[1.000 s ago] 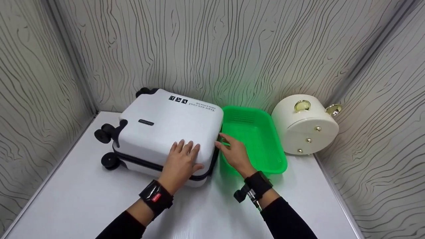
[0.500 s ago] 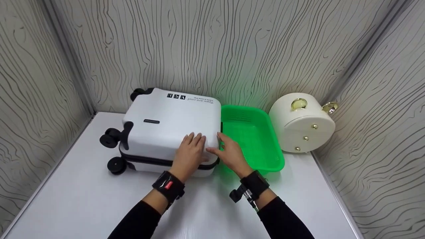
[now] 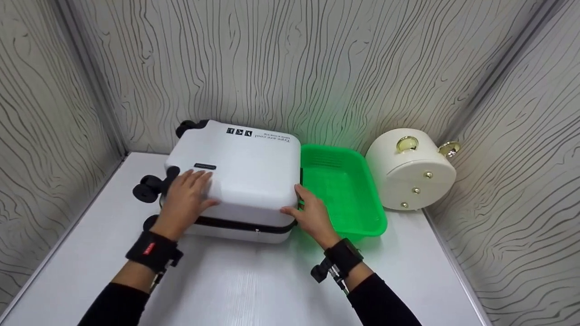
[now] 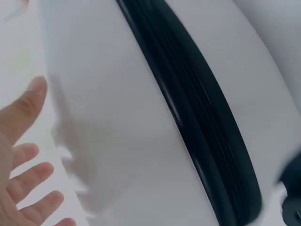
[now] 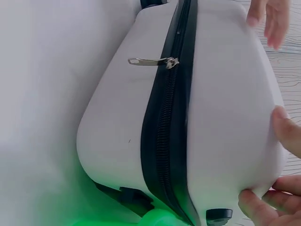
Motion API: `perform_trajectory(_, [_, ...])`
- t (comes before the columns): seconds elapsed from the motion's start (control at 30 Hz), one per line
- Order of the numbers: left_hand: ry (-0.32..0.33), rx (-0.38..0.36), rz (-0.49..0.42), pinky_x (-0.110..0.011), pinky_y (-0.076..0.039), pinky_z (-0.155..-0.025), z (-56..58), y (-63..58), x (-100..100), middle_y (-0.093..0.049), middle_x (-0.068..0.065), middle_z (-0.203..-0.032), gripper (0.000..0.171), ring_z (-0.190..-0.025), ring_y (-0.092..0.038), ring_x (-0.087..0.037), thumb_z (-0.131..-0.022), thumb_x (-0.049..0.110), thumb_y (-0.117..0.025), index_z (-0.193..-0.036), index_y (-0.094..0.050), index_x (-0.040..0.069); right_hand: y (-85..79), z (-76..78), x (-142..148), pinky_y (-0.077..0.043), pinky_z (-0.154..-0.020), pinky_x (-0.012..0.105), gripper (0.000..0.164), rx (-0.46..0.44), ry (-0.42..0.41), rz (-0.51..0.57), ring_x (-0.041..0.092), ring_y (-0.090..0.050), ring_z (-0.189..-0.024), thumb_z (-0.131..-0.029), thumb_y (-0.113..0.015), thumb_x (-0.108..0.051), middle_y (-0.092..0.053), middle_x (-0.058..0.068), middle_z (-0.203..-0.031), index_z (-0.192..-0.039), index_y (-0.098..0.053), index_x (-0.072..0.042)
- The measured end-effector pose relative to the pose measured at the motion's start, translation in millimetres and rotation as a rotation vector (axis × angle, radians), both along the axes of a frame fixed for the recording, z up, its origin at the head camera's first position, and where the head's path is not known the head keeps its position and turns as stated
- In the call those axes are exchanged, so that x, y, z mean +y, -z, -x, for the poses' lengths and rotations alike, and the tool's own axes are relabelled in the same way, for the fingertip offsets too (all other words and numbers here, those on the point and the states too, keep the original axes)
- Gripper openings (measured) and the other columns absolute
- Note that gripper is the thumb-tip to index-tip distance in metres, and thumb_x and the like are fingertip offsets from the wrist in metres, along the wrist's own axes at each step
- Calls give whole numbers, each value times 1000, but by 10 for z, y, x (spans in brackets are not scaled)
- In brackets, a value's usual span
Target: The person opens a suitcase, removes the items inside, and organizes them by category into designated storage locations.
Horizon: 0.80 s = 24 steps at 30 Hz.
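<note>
A white hard-shell suitcase (image 3: 244, 167) lies flat on the white table, its black zipper band (image 3: 222, 223) facing me. My left hand (image 3: 186, 199) is at the suitcase's front left, near the wheels, fingers extended over the top shell. In the left wrist view its fingers (image 4: 35, 179) are spread; whether they touch is unclear. My right hand (image 3: 315, 215) holds the front right corner, thumb on the front side and fingers round the end. A metal zipper pull (image 5: 146, 61) sticks out from the band, untouched by either hand.
Right of the suitcase stands a green plastic basket (image 3: 378, 199), close against its end. Beyond it lies a cream round case (image 3: 403, 158) with gold rings and studs. Black wheels (image 3: 147, 189) jut from the suitcase's left end. Wood-patterned walls (image 3: 253, 68) enclose the table.
My left hand has moved left along the suitcase, away from the right corner, uncovering the zipper pull. The suitcase has shifted and turned slightly. My right hand stays at the right corner.
</note>
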<state>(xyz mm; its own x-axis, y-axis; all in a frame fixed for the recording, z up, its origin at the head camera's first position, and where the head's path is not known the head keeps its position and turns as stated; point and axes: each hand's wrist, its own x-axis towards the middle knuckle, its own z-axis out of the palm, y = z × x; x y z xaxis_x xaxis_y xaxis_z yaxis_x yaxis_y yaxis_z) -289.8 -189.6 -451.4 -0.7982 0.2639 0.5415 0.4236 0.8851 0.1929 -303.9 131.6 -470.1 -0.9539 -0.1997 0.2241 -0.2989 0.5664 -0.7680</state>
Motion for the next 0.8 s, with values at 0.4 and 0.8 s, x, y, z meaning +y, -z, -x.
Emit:
perform_trajectory(0.4, [-63, -412, -284, -65, -26, -105, 83, 1, -988, -37, -35, -143, 93, -134, -29, -52, -83, 56, -70, -148, -37, -2, -10, -29, -5, -47, -98, 38, 84, -22, -7, 13, 33, -45, -133, -82, -80, -26, -38, 22, -149, -146, -36, 6])
perform_trajectory(0.8, [-60, -339, -325, -67, -29, -102, -38, 148, -942, -44, -36, -137, 79, -131, -33, -53, -85, 52, -71, -141, -49, 1, -25, -44, 79, -47, -98, 38, 82, -16, -57, 85, 35, -44, -133, -80, -81, -23, -40, 24, -147, -145, -39, 7])
